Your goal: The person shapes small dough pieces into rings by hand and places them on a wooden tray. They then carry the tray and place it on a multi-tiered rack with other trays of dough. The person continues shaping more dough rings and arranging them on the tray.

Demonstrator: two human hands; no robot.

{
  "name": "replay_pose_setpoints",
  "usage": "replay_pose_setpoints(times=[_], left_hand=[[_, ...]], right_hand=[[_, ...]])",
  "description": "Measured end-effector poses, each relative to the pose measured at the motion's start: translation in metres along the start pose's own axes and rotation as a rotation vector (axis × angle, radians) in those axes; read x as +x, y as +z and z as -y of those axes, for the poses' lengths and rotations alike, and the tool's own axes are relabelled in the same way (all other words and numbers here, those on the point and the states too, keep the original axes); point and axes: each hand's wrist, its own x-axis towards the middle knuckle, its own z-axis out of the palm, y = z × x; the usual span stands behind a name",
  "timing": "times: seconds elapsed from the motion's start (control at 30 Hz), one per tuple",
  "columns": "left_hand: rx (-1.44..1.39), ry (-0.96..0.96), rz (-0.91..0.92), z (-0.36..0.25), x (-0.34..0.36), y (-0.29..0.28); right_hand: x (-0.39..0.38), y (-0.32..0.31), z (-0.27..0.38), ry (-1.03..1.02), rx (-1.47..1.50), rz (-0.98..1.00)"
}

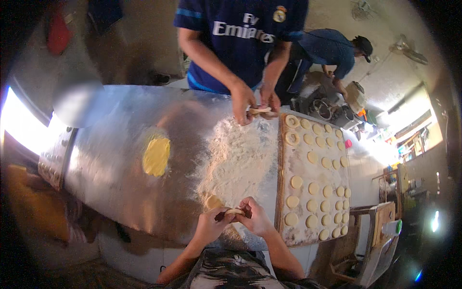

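Observation:
Between my two hands, over the near edge of the metal table (110,168), is a small pale dough piece (235,211). My left hand (212,224) pinches its left end, and my right hand (254,217) grips its right end. Just beyond my left hand a round dough disc (212,202) lies at the edge of a spread of flour (236,159). Across the table a co-worker's hands (252,107) hold another piece of dough (260,110).
To the right lies a floured tray (301,166) with rows of round dough discs (312,157) and a couple of rings (292,138) at its far left corner. A flat yellow mass (157,157) sits on the table's left half. Another person (327,50) bends over at the back right.

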Motion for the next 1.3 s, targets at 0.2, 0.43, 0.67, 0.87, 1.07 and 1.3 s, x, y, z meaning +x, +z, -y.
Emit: replay_pose_setpoints(times=[0.2,0.43,0.67,0.87,1.07,1.3], left_hand=[[0.135,0.385,0.168,-0.030,0.010,-0.003],[0.037,0.582,0.114,0.004,0.017,0.059],[-0.082,0.345,0.354,-0.029,0.023,0.093],[-0.061,0.358,0.324,-0.056,0.011,0.145],[-0.102,0.344,0.295,-0.071,-0.013,0.211],[-0.647,0.082,0.341,-0.058,-0.050,0.268]], right_hand=[[-0.005,0.006,0.019,-0.179,-0.341,-0.378],[-0.051,-0.016,-0.019,-0.145,0.727,-0.082],[-0.047,-0.047,-0.046,-0.325,0.904,-0.011],[-0.090,-0.066,-0.033,-0.250,0.087,-0.384],[-0.147,-0.125,-0.052,-0.296,0.206,-0.291],[-0.202,-0.178,-0.092,-0.189,1.389,-0.063]])
